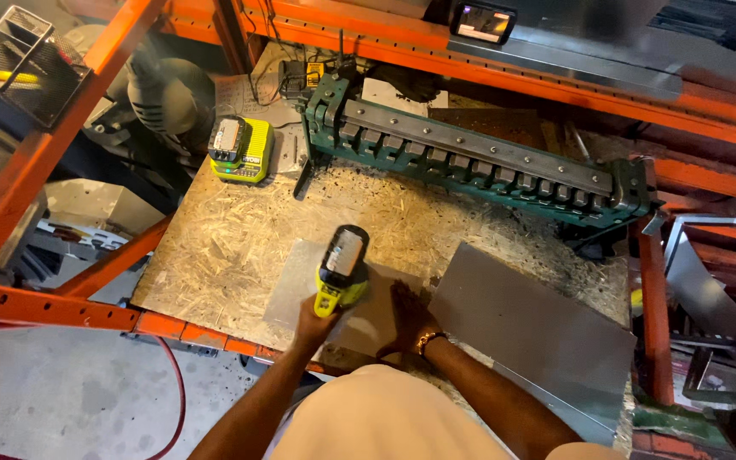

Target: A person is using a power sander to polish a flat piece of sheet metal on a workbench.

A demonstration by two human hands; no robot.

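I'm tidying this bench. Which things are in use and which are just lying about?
In use: cordless drill in left hand; metal sheet under right hand.
Lying about: battery charger, green bending brake, larger sheet.

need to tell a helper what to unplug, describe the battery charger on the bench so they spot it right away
Start at the long green metal bending brake running across the back of the chipboard bench top. Just past its left end sits a small lime-green and black battery charger. Unlike the lime-green cordless power tool gripped in the left hand, it lies flat, unheld, near the back.
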